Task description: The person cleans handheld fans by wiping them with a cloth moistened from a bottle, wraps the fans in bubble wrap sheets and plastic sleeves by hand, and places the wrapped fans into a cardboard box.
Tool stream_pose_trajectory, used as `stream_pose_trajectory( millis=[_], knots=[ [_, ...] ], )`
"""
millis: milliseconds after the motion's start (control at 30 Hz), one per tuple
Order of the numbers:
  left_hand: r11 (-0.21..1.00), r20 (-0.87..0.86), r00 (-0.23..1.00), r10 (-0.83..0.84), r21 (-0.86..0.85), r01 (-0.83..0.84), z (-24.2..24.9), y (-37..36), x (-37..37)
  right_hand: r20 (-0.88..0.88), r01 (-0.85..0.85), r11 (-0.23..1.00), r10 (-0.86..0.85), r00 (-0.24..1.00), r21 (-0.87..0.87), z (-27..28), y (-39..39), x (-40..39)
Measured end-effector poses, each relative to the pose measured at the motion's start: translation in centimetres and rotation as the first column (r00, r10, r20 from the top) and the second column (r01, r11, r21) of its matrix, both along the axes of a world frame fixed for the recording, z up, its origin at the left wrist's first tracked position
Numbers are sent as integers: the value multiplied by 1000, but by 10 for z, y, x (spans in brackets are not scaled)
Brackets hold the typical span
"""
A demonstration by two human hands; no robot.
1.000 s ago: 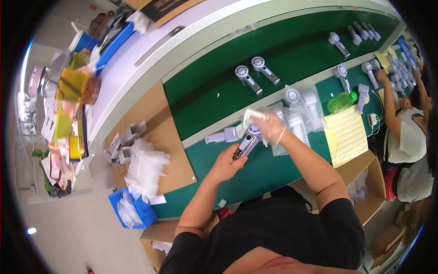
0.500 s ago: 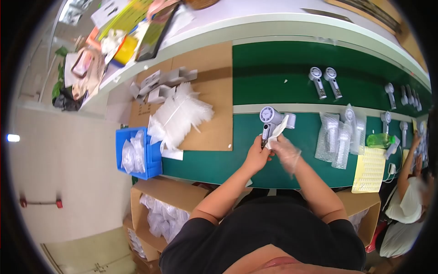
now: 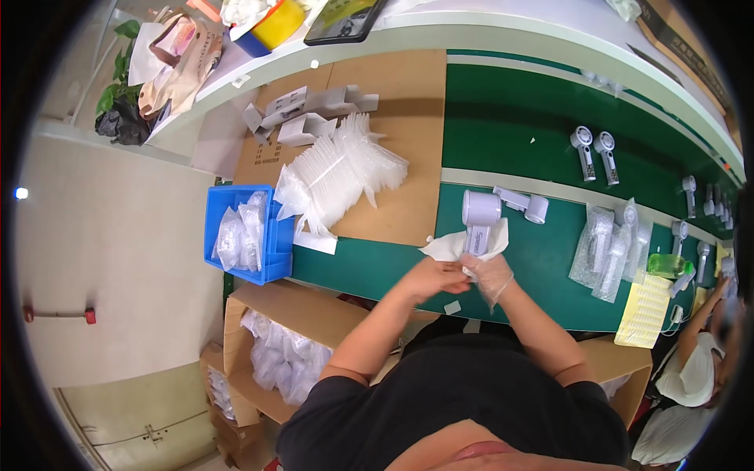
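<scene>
A pale lilac handheld fan (image 3: 481,209) stands out from between my hands, its round head pointing away from me and lettering on its handle. My right hand (image 3: 492,276), in a clear plastic glove, closes around the lower handle with a white cloth (image 3: 448,248) wrapped behind it. My left hand (image 3: 434,279) is at the handle's bottom end with its fingers bent in; their tips are partly hidden. Just beyond, a second handheld fan (image 3: 521,203) lies on the green mat.
Left, a blue bin (image 3: 279,255) holds bubble bags, and a stack of clear sleeves (image 3: 338,177) lies on cardboard (image 3: 416,157). Bubble-wrapped fans (image 3: 609,247), a yellow sheet (image 3: 642,310) and a green bottle (image 3: 667,265) are right. A co-worker's arm (image 3: 695,322) shows at far right.
The fan in my hands has turned so that its lettered side shows, and the cloth now spreads behind its handle. My right hand has moved onto the handle. The whole view has shifted.
</scene>
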State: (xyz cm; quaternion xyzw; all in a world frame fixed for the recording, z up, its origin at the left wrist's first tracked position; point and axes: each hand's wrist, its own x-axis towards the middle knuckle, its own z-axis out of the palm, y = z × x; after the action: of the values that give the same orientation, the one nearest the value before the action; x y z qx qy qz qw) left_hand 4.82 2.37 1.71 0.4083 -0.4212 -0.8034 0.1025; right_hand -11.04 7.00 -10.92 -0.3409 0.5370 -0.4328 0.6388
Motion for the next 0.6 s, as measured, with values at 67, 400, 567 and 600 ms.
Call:
stream_pose_trajectory(
  millis=[67,400,567,600],
  knots=[
    [854,654,754,50,-419,307,10,-35,17,34,34,999,-35,999,34,-11,4,2],
    [173,232,511,827,-972,162,-75,-104,48,125,177,967,-202,971,184,-20,37,-58],
    [530,354,868,349,-838,129,-47,-24,-61,86,267,935,-293,952,233,-25,72,-105],
    [536,346,893,287,-831,150,-62,-14,-76,75,274,931,-299,951,240,-26,78,-115]
  ],
)
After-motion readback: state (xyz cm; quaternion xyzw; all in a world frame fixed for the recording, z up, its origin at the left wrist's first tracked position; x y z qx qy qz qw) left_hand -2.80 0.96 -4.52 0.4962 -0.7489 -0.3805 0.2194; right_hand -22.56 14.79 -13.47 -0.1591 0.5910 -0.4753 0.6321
